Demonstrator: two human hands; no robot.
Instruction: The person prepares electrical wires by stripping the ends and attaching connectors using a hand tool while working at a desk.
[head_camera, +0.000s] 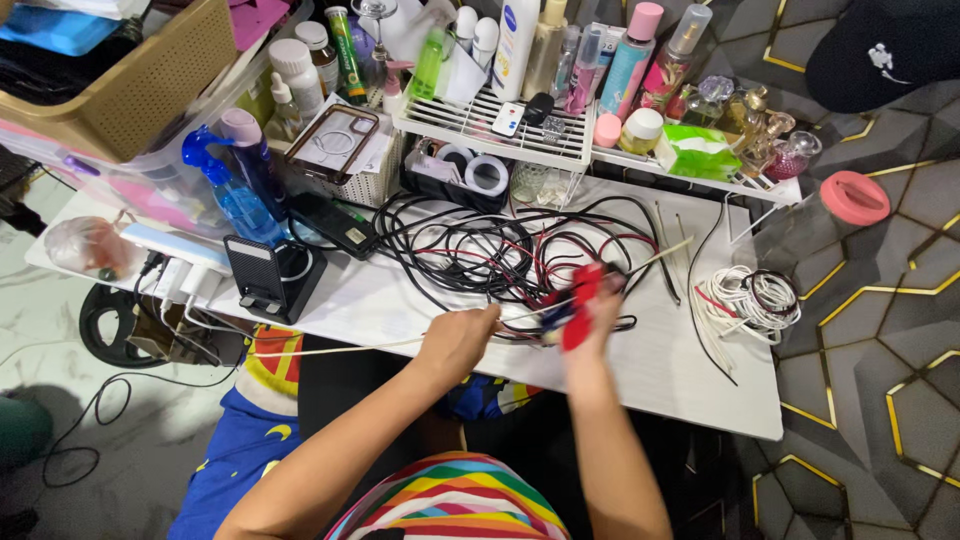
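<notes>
My left hand (458, 338) is closed around a thin white cable (340, 347) that stretches off to the left over the white table's (400, 300) front edge. My right hand (590, 315) grips a red-handled tool (580, 300), blurred by motion, at the same cable's other stretch, which runs up to the right. Both hands hover just in front of a tangled heap of black and red wires (500, 250) lying mid-table.
A coil of white cables (748, 298) lies at the right end. A black phone stand (268, 280), a blue spray bottle (240, 190) and a white wire rack (520, 135) of bottles crowd the back. A beige basket (130, 80) sits far left.
</notes>
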